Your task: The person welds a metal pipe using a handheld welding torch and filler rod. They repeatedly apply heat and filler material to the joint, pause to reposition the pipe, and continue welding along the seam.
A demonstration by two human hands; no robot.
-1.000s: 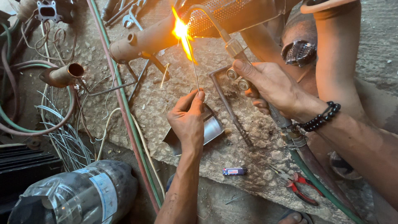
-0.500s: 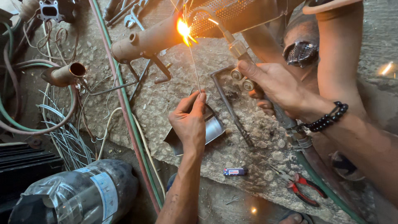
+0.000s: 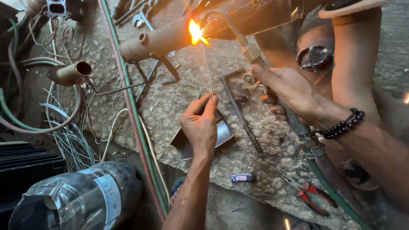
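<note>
Head view: our flame (image 3: 196,33) sits lower on the pipe (image 3: 157,41) than before. Left hand (image 3: 201,127) fingers pinch the upright rod (image 3: 207,70); right hand (image 3: 289,91) grips the torch (image 3: 251,51).

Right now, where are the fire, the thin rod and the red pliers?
flame (image 3: 195,33), head view, its bright middle.
thin rod (image 3: 208,68), head view, halfway along.
red pliers (image 3: 314,199), head view, on the handles.

There is one view only, from a camera on the person's head, tilted steeply down over a rough stone slab (image 3: 255,140) on the ground. It sits close, near enough that both forearms enter from the bottom and right edges. The flame (image 3: 196,33) lies near the top edge, a plastic bottle (image 3: 81,198) at the bottom left corner.
</note>
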